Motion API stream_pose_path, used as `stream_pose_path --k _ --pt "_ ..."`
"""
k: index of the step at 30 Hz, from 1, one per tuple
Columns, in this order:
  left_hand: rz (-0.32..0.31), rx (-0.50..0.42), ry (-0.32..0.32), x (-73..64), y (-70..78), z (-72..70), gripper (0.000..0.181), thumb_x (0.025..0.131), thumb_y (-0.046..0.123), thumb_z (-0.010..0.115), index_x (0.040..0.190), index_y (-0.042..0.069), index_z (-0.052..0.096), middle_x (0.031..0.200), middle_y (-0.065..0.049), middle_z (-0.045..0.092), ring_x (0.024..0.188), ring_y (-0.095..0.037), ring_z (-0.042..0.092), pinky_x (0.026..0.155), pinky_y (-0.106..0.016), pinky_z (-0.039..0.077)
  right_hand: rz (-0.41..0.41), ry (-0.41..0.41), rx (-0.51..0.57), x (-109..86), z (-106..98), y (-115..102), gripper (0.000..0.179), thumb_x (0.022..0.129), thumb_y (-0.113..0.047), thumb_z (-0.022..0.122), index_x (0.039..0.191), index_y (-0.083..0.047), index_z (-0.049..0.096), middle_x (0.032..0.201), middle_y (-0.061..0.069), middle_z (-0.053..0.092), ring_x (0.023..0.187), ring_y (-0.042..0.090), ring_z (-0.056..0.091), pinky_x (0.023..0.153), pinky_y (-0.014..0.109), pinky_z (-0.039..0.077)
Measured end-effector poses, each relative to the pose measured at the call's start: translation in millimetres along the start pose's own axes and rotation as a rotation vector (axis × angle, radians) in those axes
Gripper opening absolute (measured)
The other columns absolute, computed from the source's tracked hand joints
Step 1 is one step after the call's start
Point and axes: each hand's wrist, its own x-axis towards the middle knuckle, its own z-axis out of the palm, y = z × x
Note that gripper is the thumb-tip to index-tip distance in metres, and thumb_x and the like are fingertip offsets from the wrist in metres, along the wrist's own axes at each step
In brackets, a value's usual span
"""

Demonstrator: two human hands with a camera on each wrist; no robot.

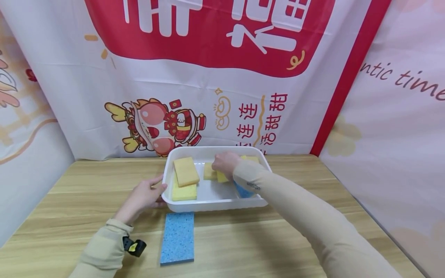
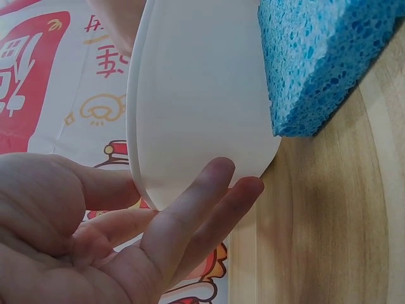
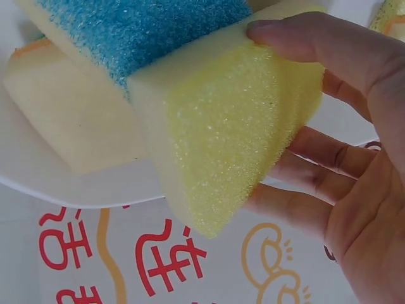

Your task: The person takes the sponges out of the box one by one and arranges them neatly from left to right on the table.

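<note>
My left hand (image 1: 147, 195) holds the left end of a white plastic basin (image 1: 212, 205), with fingers against its outer wall in the left wrist view. Inside the basin, my right hand (image 1: 227, 164) grips a yellow scouring sponge (image 3: 221, 126) between thumb and fingers. That sponge touches a blue-topped sponge (image 3: 158, 31). A pale sponge (image 3: 76, 114) lies beside them. Two stacked yellow sponges, the upper one (image 1: 186, 171) tilted over the lower one (image 1: 184, 193), sit at the basin's left side. The right forearm partly hides the basin's right side.
A flat blue sponge (image 1: 178, 237) lies on the wooden table (image 1: 222, 251) in front of the basin. Behind the basin hangs a printed red and white cloth (image 1: 215, 85). A dark band (image 1: 135, 247) is on the left wrist.
</note>
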Motion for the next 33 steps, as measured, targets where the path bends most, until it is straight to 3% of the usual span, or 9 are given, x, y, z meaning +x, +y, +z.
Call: stream_pose_path --k 8,17,26,33 --pt "0.014 -0.016 0.007 0.8 0.2 0.6 0.057 0.105 0.021 0.050 0.153 0.002 0.028 0.123 -0.037 0.054 0.086 -0.024 0.068 0.077 -0.039 0.059 0.018 -0.004 0.076 1.2 -2.4 -2.2 0.033 0.081 -0.002 0.070 0.108 -0.021 0.071 0.099 -0.001 0.066 0.083 0.016 0.058 0.073 0.028 0.051" --pt "0.020 0.012 -0.003 -0.4 -0.5 -0.1 0.057 0.106 0.022 0.049 0.153 0.000 0.026 0.135 -0.038 0.046 0.089 -0.025 0.068 0.078 -0.038 0.059 0.025 -0.015 0.066 1.8 1.4 -4.6 0.035 0.081 -0.002 0.071 0.111 -0.021 0.071 0.100 0.000 0.066 0.084 0.016 0.058 0.072 0.027 0.052" --pt "-0.001 -0.022 0.000 0.5 0.4 0.7 0.057 0.105 0.021 0.049 0.153 0.000 0.025 0.120 -0.035 0.057 0.087 -0.025 0.068 0.077 -0.040 0.059 0.028 0.008 0.077 1.7 4.0 -5.5 0.033 0.083 -0.002 0.069 0.111 -0.020 0.071 0.103 0.000 0.067 0.087 0.017 0.059 0.077 0.028 0.052" --pt "0.002 -0.007 -0.008 1.2 0.1 0.8 0.057 0.106 0.021 0.048 0.154 0.001 0.025 0.130 -0.037 0.049 0.089 -0.026 0.068 0.077 -0.039 0.059 0.038 0.015 0.081 1.6 7.2 -5.1 0.028 0.086 -0.008 0.070 0.110 -0.021 0.071 0.101 0.000 0.066 0.086 0.017 0.058 0.076 0.029 0.051"
